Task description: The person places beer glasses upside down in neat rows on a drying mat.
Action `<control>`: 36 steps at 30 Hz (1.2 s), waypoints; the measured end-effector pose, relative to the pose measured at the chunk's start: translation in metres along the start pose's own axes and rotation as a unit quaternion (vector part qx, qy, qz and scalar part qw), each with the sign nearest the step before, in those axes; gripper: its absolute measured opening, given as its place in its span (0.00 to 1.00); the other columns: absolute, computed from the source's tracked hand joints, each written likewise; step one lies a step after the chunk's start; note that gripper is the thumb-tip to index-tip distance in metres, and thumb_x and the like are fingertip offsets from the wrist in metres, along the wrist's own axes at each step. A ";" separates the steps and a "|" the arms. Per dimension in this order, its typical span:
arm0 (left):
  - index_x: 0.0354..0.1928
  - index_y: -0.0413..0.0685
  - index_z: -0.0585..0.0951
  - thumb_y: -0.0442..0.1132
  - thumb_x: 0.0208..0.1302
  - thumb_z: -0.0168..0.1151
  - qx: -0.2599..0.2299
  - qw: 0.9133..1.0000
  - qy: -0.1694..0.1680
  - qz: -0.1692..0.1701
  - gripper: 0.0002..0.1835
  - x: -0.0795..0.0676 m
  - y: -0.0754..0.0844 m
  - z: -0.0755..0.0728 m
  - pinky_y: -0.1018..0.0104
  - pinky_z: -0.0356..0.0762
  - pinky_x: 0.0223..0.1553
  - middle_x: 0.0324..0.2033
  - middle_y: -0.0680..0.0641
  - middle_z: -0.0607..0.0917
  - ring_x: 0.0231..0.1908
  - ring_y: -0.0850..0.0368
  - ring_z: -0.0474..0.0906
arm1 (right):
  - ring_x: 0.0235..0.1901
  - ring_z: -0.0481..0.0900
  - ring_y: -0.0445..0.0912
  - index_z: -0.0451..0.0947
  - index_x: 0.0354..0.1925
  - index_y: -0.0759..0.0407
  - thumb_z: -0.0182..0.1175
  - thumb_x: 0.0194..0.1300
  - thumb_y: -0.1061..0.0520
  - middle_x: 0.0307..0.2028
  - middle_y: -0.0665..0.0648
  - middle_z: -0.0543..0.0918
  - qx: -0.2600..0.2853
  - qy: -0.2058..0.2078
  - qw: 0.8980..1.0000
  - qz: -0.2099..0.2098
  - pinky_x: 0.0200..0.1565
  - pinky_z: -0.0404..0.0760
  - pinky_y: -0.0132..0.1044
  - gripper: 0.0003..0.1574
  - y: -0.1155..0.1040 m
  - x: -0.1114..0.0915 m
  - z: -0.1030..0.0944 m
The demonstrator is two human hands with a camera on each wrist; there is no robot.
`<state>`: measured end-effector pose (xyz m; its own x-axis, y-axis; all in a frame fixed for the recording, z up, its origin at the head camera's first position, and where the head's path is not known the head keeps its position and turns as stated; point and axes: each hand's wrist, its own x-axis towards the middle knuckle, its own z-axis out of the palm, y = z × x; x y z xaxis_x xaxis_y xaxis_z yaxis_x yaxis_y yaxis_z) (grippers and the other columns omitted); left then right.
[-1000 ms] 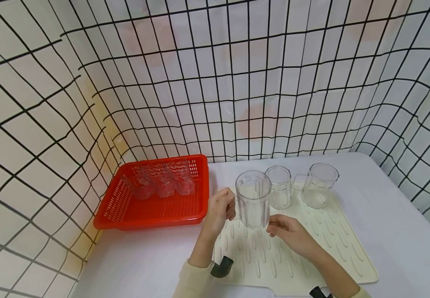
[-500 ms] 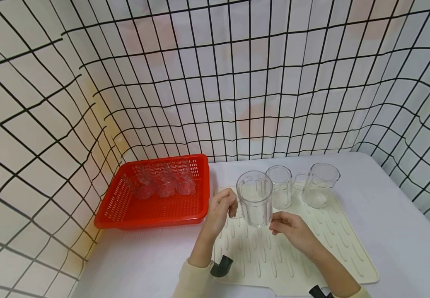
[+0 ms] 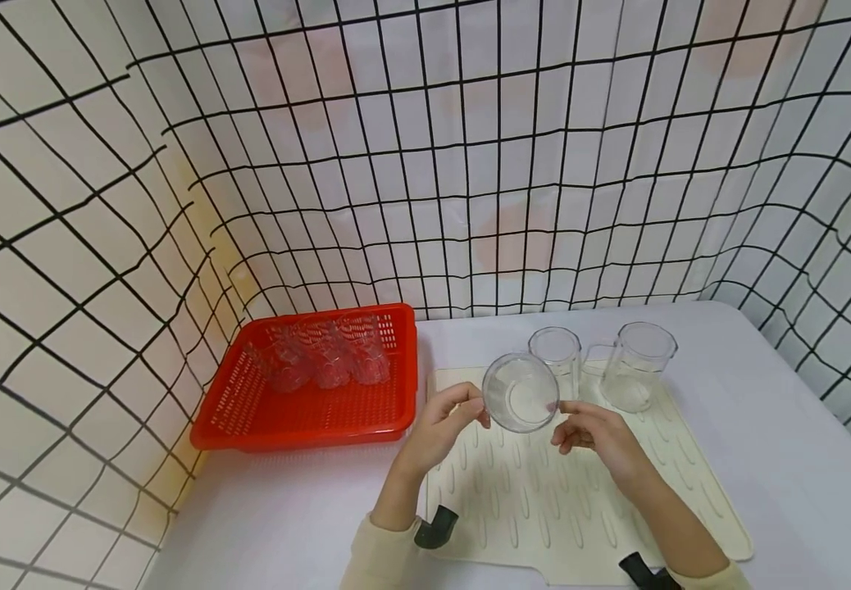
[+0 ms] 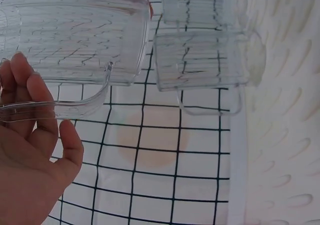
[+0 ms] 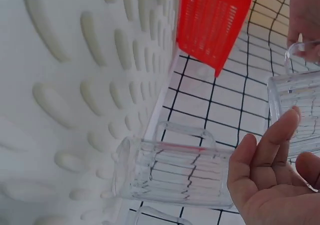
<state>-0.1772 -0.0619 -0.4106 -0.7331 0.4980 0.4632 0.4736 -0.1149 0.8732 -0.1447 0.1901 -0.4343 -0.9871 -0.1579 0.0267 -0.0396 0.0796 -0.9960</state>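
Note:
My left hand (image 3: 436, 430) holds a clear mug (image 3: 520, 393) by its handle (image 4: 82, 105), fingers curled round it in the left wrist view. Tipped, the mug shows its round mouth to the head camera, above the ribbed cream mat (image 3: 536, 512). At its right side is my right hand (image 3: 606, 442), index fingertip right at the mug wall and the other fingers loosely bent. In the right wrist view these fingers overlap the mug's side. Just behind stand a clear mug (image 3: 558, 351) and, to its right, another clear mug (image 3: 638, 369) with its handle turned left.
A red perforated basket (image 3: 300, 438) stands at the back left, with several clear glass vessels (image 3: 329, 365) in it. Black wire mesh (image 3: 455, 172) rises behind the white table (image 3: 293, 524) and along both sides.
The held mug has tipped from nearly upright to mouth toward the head camera, shifting slightly right. My right hand has moved from near its base up along its right side, its fingers loosened.

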 end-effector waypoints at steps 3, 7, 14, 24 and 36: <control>0.35 0.34 0.78 0.33 0.72 0.48 0.032 0.999 -0.006 0.000 0.11 0.000 0.001 0.000 0.56 0.73 0.50 0.32 0.37 0.80 0.40 0.54 0.75 | 0.30 0.83 0.48 0.69 0.57 0.77 0.40 0.78 0.55 0.31 0.56 0.85 0.006 -0.002 1.000 -0.016 0.43 0.79 0.33 0.26 -0.002 0.001 -0.006; 0.36 0.37 0.81 0.32 0.70 0.52 0.087 0.996 -0.007 0.011 0.09 0.001 0.000 0.000 0.57 0.72 0.50 0.35 0.41 0.82 0.43 0.54 0.74 | 0.31 0.85 0.46 0.68 0.57 0.77 0.39 0.80 0.49 0.31 0.52 0.86 0.006 0.000 1.000 -0.029 0.43 0.80 0.32 0.30 -0.007 0.000 -0.012; 0.35 0.45 0.84 0.38 0.69 0.56 0.167 0.985 -0.033 -0.001 0.09 -0.003 0.001 0.000 0.58 0.72 0.53 0.47 0.48 0.81 0.53 0.55 0.70 | 0.36 0.83 0.39 0.57 0.64 0.83 0.37 0.80 0.46 0.36 0.48 0.86 -0.007 0.023 1.000 -0.020 0.42 0.80 0.30 0.39 -0.014 0.001 -0.014; 0.34 0.48 0.86 0.41 0.67 0.61 0.282 0.957 -0.060 -0.018 0.08 -0.011 -0.001 0.009 0.55 0.68 0.58 0.50 0.51 0.80 0.58 0.55 0.67 | 0.41 0.83 0.38 0.54 0.67 0.76 0.38 0.79 0.43 0.47 0.56 0.84 0.006 0.015 1.000 0.006 0.43 0.80 0.33 0.39 -0.016 0.003 -0.010; 0.33 0.55 0.88 0.41 0.62 0.67 0.398 0.914 -0.069 0.046 0.03 -0.021 -0.008 0.021 0.59 0.65 0.59 0.49 0.55 0.80 0.54 0.57 0.69 | 0.43 0.81 0.47 0.52 0.67 0.71 0.44 0.76 0.44 0.55 0.68 0.74 0.034 0.025 0.997 0.062 0.42 0.83 0.42 0.37 -0.019 0.006 -0.002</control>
<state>-0.1555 -0.0535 -0.4306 -0.6300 0.6278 0.4571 0.7751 0.4720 0.4201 -0.1501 0.1893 -0.4153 -0.9902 -0.1017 -0.0952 0.0927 0.0286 -0.9953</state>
